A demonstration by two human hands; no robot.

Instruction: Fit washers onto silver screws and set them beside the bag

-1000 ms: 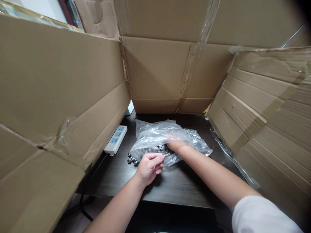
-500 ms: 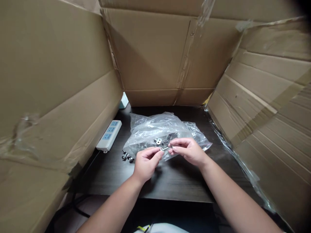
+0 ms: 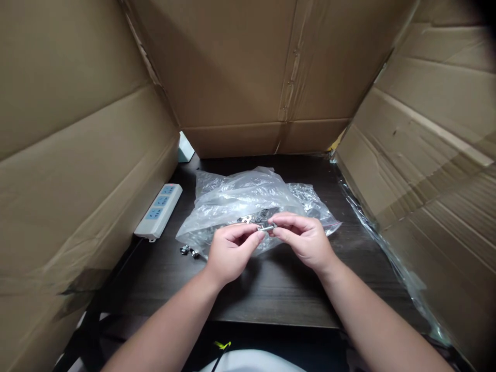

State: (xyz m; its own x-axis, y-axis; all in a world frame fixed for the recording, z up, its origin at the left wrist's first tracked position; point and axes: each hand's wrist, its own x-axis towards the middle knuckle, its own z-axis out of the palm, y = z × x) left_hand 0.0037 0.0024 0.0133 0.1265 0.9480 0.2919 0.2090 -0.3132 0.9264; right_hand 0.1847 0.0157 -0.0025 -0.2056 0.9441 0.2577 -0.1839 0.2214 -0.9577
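Hands: left hand [image 3: 228, 253] and right hand [image 3: 304, 240] together, fingertips pinching one bolt [image 3: 266, 227].
Bolt axis: left-right, level between both hands, over the plastic bag [image 3: 232, 199] at the tabletop [image 3: 279, 297] centre.

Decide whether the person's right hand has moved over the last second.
Yes. The right hand has come out of the plastic bag, toward the person, onto the small bolt.

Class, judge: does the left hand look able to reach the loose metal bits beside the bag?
Probably yes: the left hand is close to the metal bits, with only bare table between, though its fingers already pinch a bolt.
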